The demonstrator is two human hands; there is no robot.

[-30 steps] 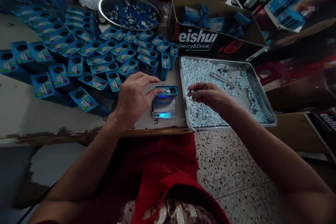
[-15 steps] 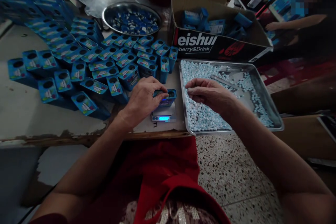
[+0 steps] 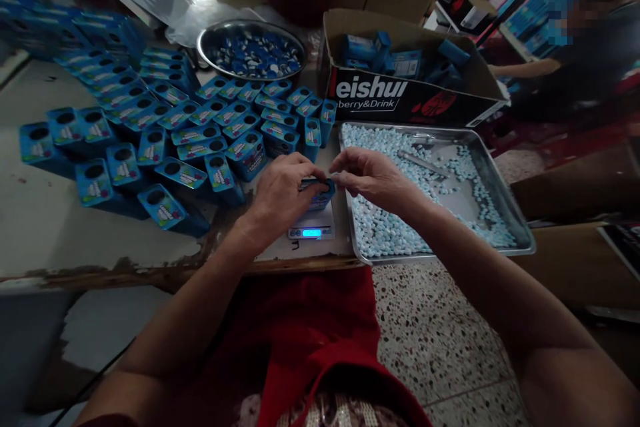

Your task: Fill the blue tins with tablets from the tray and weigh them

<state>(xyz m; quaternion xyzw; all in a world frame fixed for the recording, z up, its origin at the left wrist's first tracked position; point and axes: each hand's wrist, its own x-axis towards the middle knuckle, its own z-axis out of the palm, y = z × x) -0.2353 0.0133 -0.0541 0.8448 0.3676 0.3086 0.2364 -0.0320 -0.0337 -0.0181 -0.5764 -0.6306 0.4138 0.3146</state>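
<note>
A blue tin [image 3: 323, 199] with a hole in its top stands on a small digital scale [image 3: 311, 225], whose display glows blue. My left hand [image 3: 283, 187] is closed about the tin's top, fingers and thumb at its left side. Beside the hole, my right hand [image 3: 377, 177] holds a pinch. Something small and pale shows at its fingertips, much like the candies in the metal tray [image 3: 357, 255]; the rest is hidden by the fingers. Pale blue and white candies [image 3: 385, 227] cover much of that tray, where a metal scoop [image 3: 423, 163] lies.
Many blue tins [image 3: 183, 172] stand in rows at the left. Behind them is a steel bowl [image 3: 203, 47] of blue and silver lids. A black carton [image 3: 425, 100] holding blue boxes stands behind the tray. A co-worker [image 3: 590, 53] is at the far right.
My right hand has moved left from above the tray to the tin, still pinched. My left hand stays on the tin. The view has shifted slightly.
</note>
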